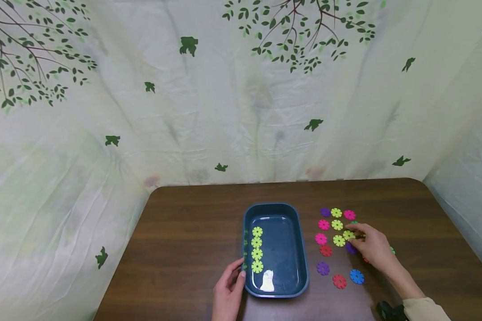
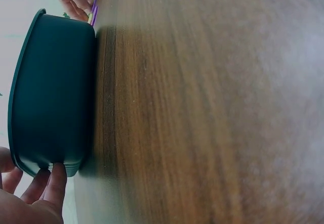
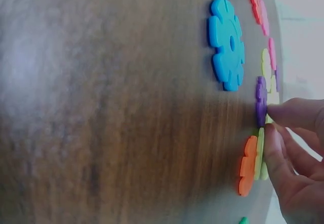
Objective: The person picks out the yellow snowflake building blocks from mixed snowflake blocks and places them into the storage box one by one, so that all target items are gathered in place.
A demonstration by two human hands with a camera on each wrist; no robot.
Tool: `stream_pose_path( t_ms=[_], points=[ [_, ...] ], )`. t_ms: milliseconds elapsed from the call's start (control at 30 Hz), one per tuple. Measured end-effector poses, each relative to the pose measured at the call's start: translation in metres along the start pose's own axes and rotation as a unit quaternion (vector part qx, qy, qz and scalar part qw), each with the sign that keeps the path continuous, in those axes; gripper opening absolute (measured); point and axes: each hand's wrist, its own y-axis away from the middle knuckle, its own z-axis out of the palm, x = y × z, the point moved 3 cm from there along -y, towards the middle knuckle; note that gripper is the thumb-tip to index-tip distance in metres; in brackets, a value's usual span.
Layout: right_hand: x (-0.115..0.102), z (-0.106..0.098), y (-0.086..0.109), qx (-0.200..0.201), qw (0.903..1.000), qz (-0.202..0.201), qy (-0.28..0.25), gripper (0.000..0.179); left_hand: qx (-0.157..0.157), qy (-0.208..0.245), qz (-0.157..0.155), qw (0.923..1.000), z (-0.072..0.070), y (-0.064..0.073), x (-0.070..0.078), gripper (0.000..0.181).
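A deep blue tray (image 1: 283,249) stands on the table, with several yellow-green flower-shaped discs (image 1: 257,242) in a column along its left side. My left hand (image 1: 227,290) holds the tray's near left edge, fingers against the outer wall in the left wrist view. To the right of the tray, my right hand (image 1: 373,247) pinches a yellow-green flower disc (image 1: 348,235) between thumb and fingers, low among the loose discs. A purple disc (image 1: 351,248) lies just below those fingertips, partly covered by the hand.
Several loose flower discs lie right of the tray, including a blue one (image 1: 356,277), a red one (image 1: 339,281) and a pink one (image 1: 321,239). The brown table (image 1: 184,249) ends before a white leaf-patterned cloth (image 1: 241,111).
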Motion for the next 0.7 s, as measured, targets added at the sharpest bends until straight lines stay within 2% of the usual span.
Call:
stream_pose_path(
  t_ms=[500, 700],
  points=[
    [-0.0041, 0.0030, -0.0053, -0.032, 0.9993, -0.007, 0.019, 0.038, -0.001, -0.008, -0.021, 0.9997, 0.0004, -0.0013, 0.0022, 0.030],
    [-0.0074, 0.0021, -0.0061, -0.025, 0.9994, -0.010, 0.022, 0.031, -0.004, -0.011, -0.029, 0.9995, 0.0009, -0.0015, 0.0029, 0.030]
  ],
)
